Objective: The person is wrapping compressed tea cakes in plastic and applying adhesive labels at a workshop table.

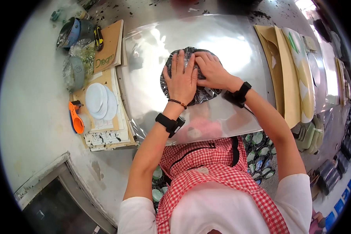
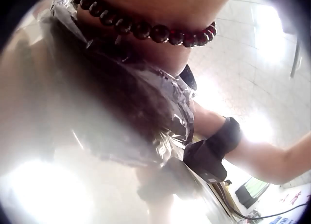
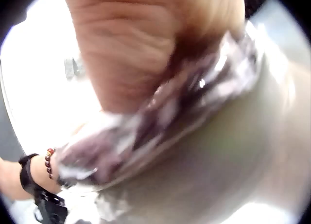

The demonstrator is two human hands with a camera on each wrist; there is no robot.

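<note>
A round, dark bundle in crinkled clear plastic (image 1: 202, 95) lies on a shiny transparent sheet (image 1: 144, 93) in the head view. My left hand (image 1: 181, 80) rests flat on its left half, fingers spread and pointing away from me. From the right, my right hand (image 1: 213, 73) presses on its top with fingers slightly bent, close beside the left fingers. The right wrist view shows the heel of the right hand (image 3: 131, 54) down against the wrinkled plastic. Below the beaded bracelet (image 2: 141, 30), the left wrist view shows the bundle's glossy edge.
Left of the sheet are a brown "Dream" notebook (image 1: 107, 48) with a yellow cutter (image 1: 99, 39), white discs (image 1: 99, 99) on stacked papers, orange-handled scissors (image 1: 78, 124) and a metal bowl (image 1: 70, 33). Brown cardboard folders (image 1: 288, 78) stand along the right. Dark flakes are scattered at the back.
</note>
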